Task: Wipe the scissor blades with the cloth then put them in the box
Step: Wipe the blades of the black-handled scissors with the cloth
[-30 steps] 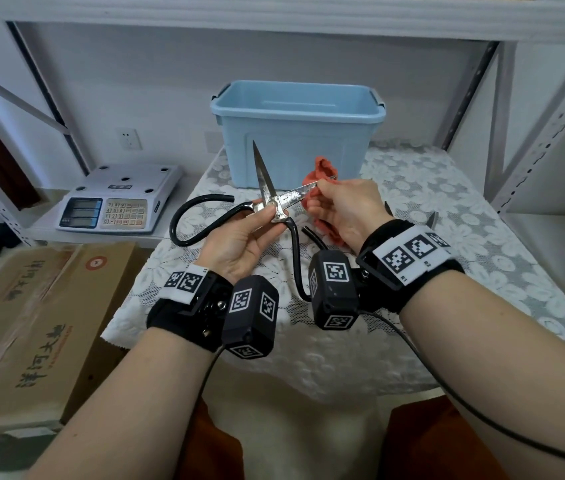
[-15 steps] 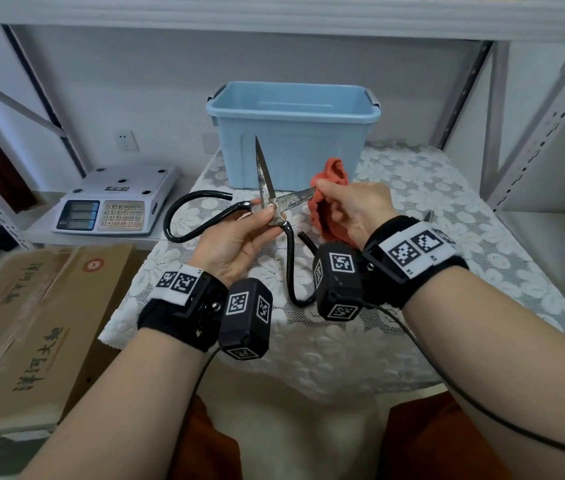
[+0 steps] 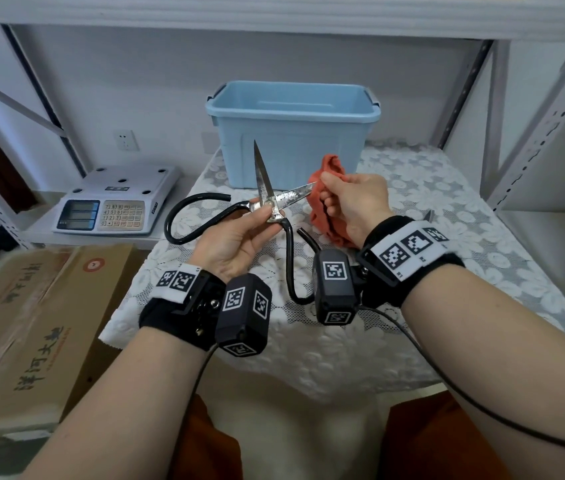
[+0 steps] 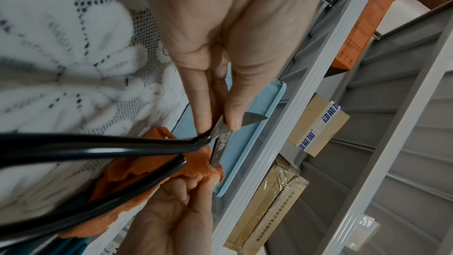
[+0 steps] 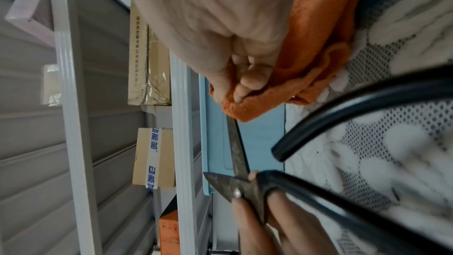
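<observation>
White metal shelving frames the scene, and a lace tablecloth (image 3: 430, 202) covers the surface in front of you, with the light blue plastic box (image 3: 293, 133) sitting open at the back edge. Off to your left a digital scale (image 3: 114, 199) rests on a lower shelf beside a cardboard carton (image 3: 31, 323).

Your left hand (image 3: 236, 240) pinches the scissors (image 3: 270, 206) right at the pivot, thumb and fingertips clamped on the metal, with the blades spread wide, one pointing up, the other angled toward your right. Your right hand (image 3: 353, 206) is curled around the orange cloth (image 3: 329, 174), bunched at the tip of that angled blade. Both are held up above the table, just in front of the box.

These look like heavy, stiff steel shears with long black loop handles, and the blades appear spotted and dull, likely rough rather than slick. The points look sharp, so keep your fingers behind the cloth folds. The pivot hold seems sound for wiping; for the drop into the box, a hold on the handles would probably be safer. The soft, thick cloth should cushion the edge well.
</observation>
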